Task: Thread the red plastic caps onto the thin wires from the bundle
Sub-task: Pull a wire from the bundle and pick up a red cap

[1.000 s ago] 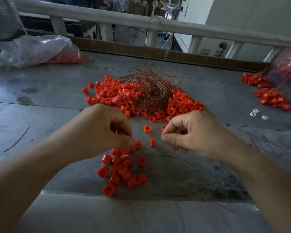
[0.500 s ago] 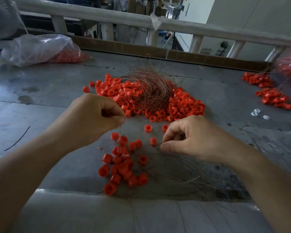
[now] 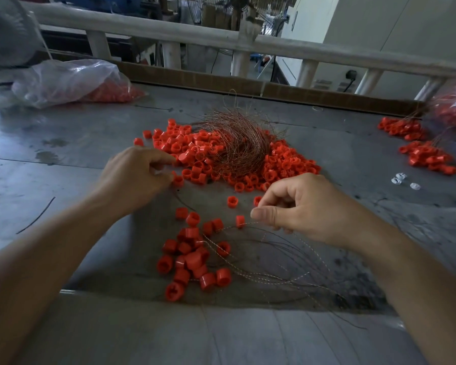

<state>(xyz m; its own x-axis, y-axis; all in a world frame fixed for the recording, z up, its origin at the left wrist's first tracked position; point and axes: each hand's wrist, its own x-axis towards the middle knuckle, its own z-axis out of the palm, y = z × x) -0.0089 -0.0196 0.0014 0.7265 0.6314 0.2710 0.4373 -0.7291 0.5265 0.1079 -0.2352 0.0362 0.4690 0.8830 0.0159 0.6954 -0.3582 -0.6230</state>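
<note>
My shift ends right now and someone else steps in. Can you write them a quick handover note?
Left hand: fingers curled at the near edge of the loose caps, thumb by one cap; grip unclear.
Right hand: pinches a thin wire.
Wire bundle lies on the loose caps.
Done: a cluster of capped wires near the table front edge.
Left: most of the bundle.

caps (image 3: 195,262): red | wire bundle (image 3: 237,148): coppery brown | table (image 3: 63,143): grey | bag (image 3: 69,80): clear
</note>
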